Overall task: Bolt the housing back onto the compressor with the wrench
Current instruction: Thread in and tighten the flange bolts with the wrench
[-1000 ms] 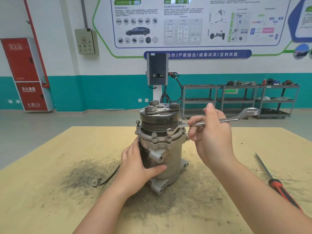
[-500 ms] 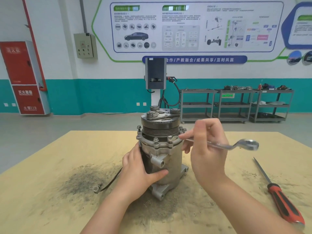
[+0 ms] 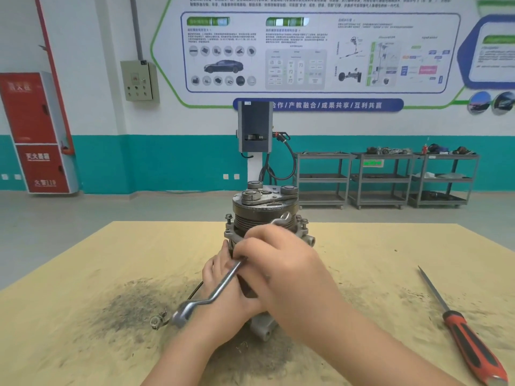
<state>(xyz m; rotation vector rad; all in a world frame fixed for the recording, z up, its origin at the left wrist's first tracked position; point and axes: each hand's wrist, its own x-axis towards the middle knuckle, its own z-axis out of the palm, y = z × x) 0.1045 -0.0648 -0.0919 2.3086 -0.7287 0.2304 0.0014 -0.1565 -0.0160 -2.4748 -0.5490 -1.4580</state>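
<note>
Compressor (image 3: 259, 218): upright at table centre, on the yellow board (image 3: 390, 260), pulley end up, lower body hidden behind both hands.
Housing flange (image 3: 231, 235): ringed with bolts; one bolt head (image 3: 229, 217) stands proud at far left.
Right hand (image 3: 281, 263): wrapped round the wrench (image 3: 220, 288) mid-shaft; open end up by the pulley, ring end low and near, to the left.
Left hand (image 3: 223, 291): behind the wrench, against the compressor body (grip cannot be told, mostly covered).
Step, by judgement: repositioning the wrench between bolts.
Advice: seat the jaws fully before pulling; brace the body firmly; tighten bolts crosswise, evenly.
Screwdriver (image 3: 471, 338): idle, near right.
</note>
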